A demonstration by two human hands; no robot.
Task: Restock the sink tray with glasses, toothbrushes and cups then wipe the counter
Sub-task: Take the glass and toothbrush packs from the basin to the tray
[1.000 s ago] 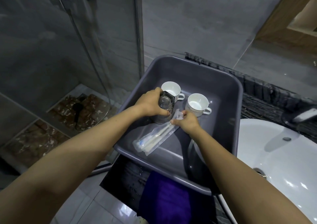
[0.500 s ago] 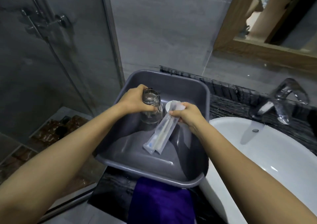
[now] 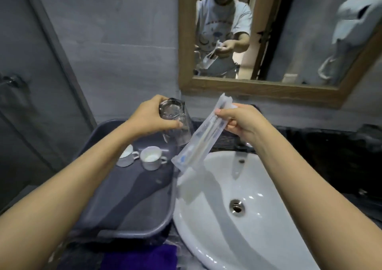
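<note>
Hiding one cup (image 3: 126, 156), left hand (image 3: 148, 121) holds glass (image 3: 175, 125).

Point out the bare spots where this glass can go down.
The tub floor nearer you than the two cups is bare. The dark counter right of the faucet looks free. The tub's far left corner is crowded by cups.

left cup (image 3: 126, 155): part hidden by forearm | purple cloth (image 3: 140, 258): cut off by bottom edge
</note>
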